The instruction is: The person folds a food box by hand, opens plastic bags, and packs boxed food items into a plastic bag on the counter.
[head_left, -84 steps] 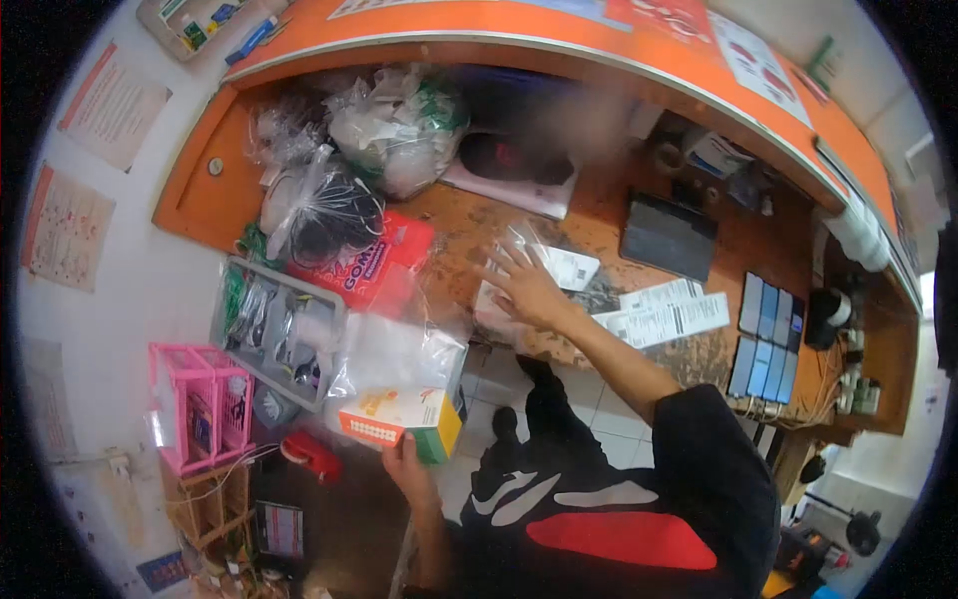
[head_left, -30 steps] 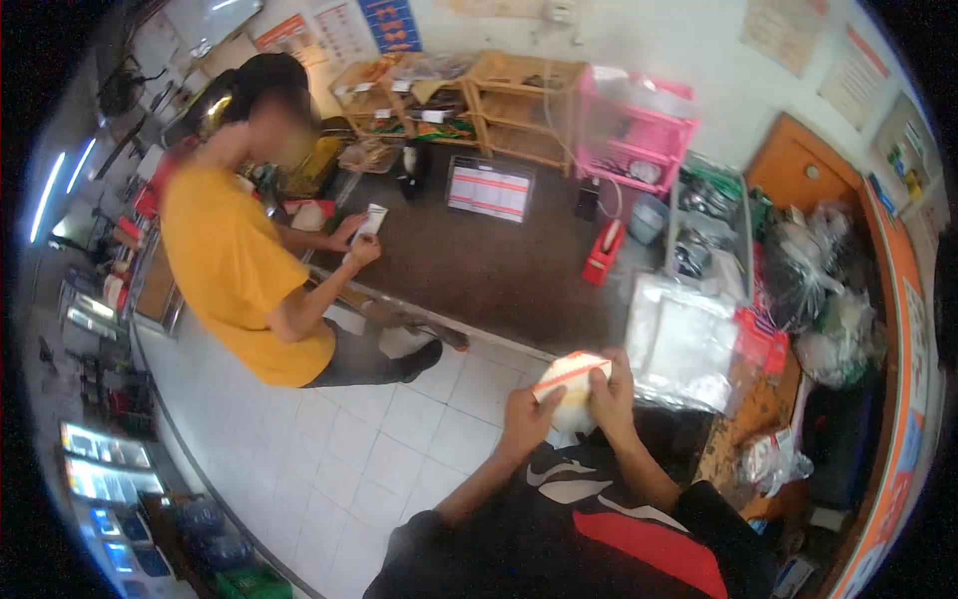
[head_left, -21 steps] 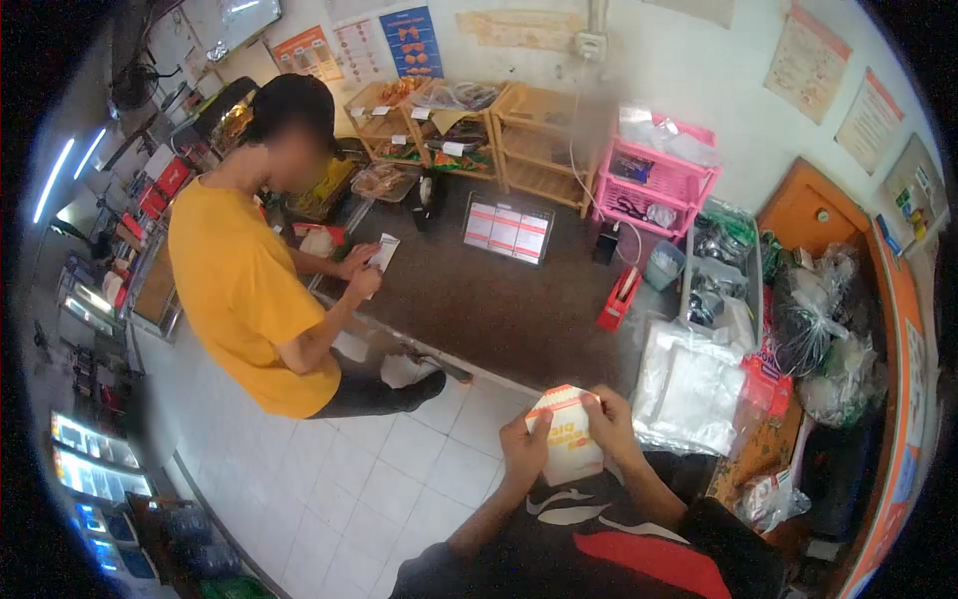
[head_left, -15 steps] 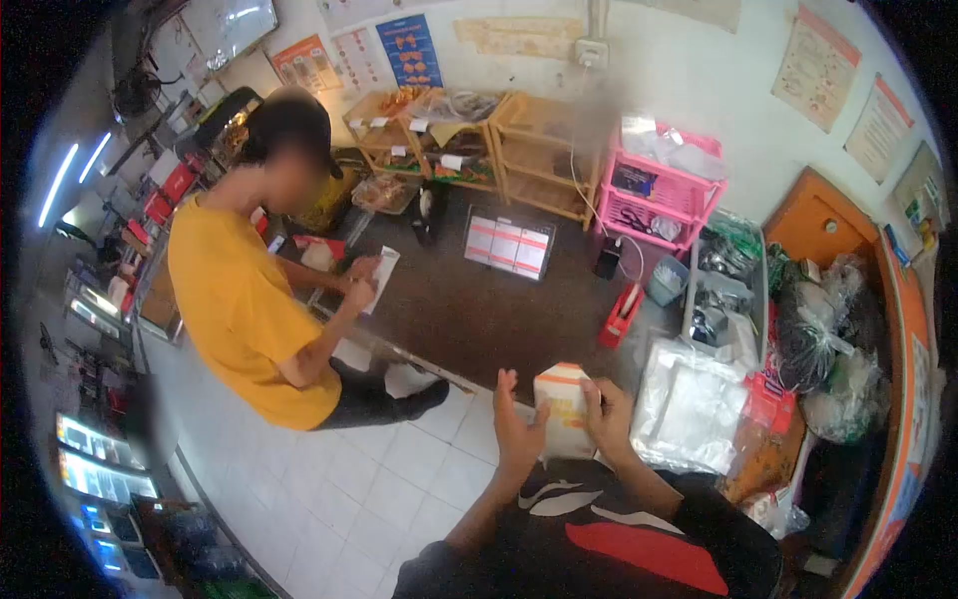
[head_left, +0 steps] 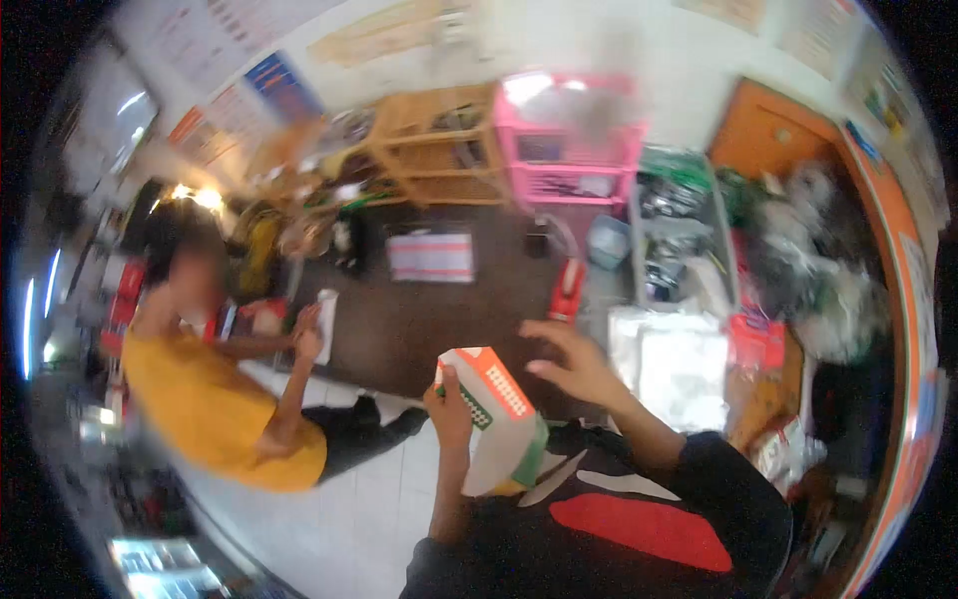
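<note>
1. Carton (head_left: 504, 439) in white, orange and green, tilted, is held in the air at the front edge of the dark worktop (head_left: 389, 324).
2. The left hand (head_left: 452, 409) grips the carton by its left side, thumb lying along it; where the other fingers sit is hard to tell.
3. The right hand (head_left: 579, 367) is raised just beside the carton, apart from it, fingers spread wide and holding nothing visible.
4. Beyond the right hand lies a red tape dispenser (head_left: 567, 290), with a blue-grey cup (head_left: 608, 243) near it.
5. Towards the worktop's right end, clear plastic bags (head_left: 682, 367) lie in front of a grey tray (head_left: 640, 255) of wrapped items.
6. Along the back edge stand a pink rack (head_left: 519, 125) and, to its left, a wooden rack (head_left: 429, 158).
7. At the front edge, further left, a person in a yellow shirt (head_left: 215, 409) has both hands at a white paper (head_left: 326, 327).
</note>
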Demonstrator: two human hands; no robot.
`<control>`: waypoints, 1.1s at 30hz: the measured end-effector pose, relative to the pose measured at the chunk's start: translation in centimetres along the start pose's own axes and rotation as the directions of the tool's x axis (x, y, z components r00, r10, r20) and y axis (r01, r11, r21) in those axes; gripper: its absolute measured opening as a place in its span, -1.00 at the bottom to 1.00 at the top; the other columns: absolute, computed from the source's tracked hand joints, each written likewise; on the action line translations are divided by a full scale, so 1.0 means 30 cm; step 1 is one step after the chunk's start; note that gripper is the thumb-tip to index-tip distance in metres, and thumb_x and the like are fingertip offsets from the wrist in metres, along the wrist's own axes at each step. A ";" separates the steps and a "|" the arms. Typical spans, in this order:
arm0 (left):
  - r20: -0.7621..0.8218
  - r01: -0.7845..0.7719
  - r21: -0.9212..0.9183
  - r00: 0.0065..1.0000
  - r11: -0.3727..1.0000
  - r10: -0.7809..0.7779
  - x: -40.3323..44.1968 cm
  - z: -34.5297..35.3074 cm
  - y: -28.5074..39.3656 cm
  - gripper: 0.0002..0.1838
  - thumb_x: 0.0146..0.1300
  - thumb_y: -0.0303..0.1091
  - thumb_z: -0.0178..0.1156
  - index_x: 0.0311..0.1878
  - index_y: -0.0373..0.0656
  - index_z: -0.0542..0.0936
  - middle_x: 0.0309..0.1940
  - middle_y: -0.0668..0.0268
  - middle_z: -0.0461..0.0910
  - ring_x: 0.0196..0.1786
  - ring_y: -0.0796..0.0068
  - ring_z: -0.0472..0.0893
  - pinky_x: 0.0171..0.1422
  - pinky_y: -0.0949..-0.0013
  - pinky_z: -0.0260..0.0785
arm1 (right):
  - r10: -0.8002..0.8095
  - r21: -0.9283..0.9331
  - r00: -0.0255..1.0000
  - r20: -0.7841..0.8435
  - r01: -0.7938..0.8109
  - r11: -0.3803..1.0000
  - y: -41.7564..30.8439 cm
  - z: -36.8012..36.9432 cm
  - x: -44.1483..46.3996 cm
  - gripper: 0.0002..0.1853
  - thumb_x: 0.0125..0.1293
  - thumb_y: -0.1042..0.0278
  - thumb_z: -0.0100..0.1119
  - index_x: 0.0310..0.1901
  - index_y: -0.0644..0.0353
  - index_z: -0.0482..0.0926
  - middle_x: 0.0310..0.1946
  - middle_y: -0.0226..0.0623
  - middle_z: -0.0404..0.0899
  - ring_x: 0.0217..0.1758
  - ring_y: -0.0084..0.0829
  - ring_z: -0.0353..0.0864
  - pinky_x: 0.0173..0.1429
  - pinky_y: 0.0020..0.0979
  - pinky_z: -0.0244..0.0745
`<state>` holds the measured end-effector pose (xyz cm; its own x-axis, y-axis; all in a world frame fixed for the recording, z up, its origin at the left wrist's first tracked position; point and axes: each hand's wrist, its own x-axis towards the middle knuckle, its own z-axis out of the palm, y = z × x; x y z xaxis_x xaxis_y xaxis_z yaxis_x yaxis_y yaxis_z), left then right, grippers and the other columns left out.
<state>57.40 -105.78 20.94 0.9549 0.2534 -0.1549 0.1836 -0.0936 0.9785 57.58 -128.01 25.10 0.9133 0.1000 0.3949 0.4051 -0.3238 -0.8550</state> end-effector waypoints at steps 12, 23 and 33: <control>0.565 0.143 -0.036 0.820 0.989 -0.098 0.023 0.228 -0.231 -0.46 0.45 0.01 -0.24 0.08 -0.30 0.47 -0.03 0.09 0.56 0.03 0.30 0.56 0.14 0.28 0.38 | 0.314 -0.126 0.569 -0.760 -0.602 0.788 0.727 -0.568 -0.618 -0.68 0.34 0.14 0.04 -0.32 0.26 0.57 -0.50 -0.20 0.56 -0.37 -0.42 0.55 -0.25 -0.35 0.46; 0.406 0.329 0.015 0.861 0.944 -0.306 -0.040 0.063 -0.532 -0.65 0.40 -0.17 -0.02 -0.04 -0.28 0.54 -0.17 0.22 0.61 -0.13 0.47 0.58 -0.03 0.41 0.40 | 0.401 0.426 -0.163 -0.901 -0.165 0.890 0.716 -0.799 -0.795 -0.38 0.27 -0.12 0.10 -0.15 0.48 0.50 -0.41 0.01 0.56 -0.27 -0.23 0.57 -0.08 -0.21 0.49; 0.310 0.270 0.052 0.911 0.961 -0.273 0.249 -0.278 -0.630 -0.69 0.33 -0.20 0.07 -0.09 -0.26 0.56 -0.25 0.27 0.61 -0.19 0.52 0.57 -0.09 0.43 0.39 | 0.052 0.181 -0.202 -0.978 -0.704 0.687 0.792 -0.759 -0.731 -0.50 0.31 0.08 0.05 -0.11 0.54 0.49 -0.21 0.11 0.54 -0.15 -0.09 0.57 0.02 -0.15 0.46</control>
<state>59.10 -94.08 2.42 0.8920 -0.0419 -0.4501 0.4467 -0.0716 0.8918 46.23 -159.32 3.77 -0.2047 -0.9571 0.2050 -0.3568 -0.1221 -0.9262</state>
